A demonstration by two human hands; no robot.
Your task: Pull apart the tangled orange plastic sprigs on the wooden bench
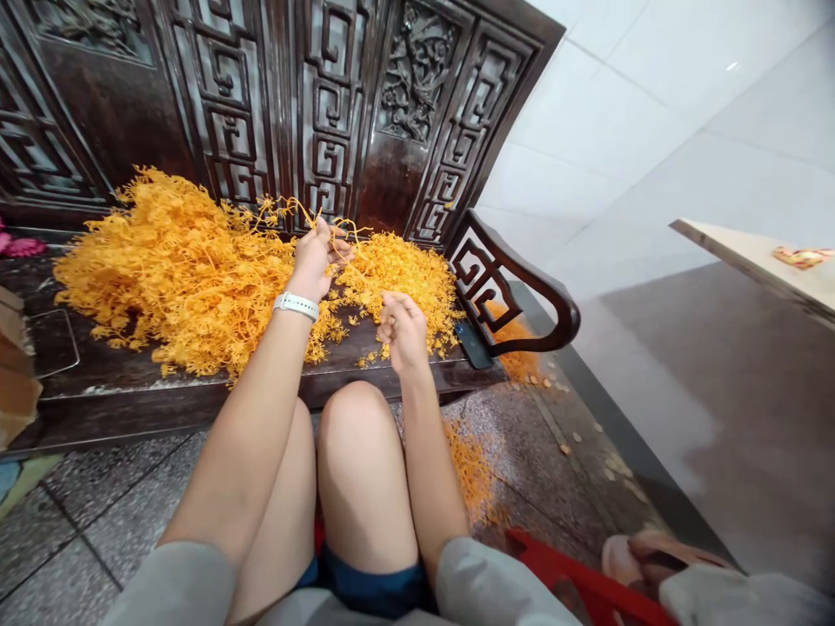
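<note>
My left hand, with a pale watch band on its wrist, pinches a thin orange plastic stem whose bare branches stick out above the fingers. To its left a large heap of orange plastic stems with frilly tips covers the bench seat. My right hand is closed, fingers curled toward the thumb, just in front of a smaller pile of loose orange plastic pieces. Whatever those fingers may hold is too small to make out.
The dark carved wooden bench has a curved armrest, with a phone beside it. Orange bits lie on the floor. A cardboard box stands at left. A red stool and a table corner are at right.
</note>
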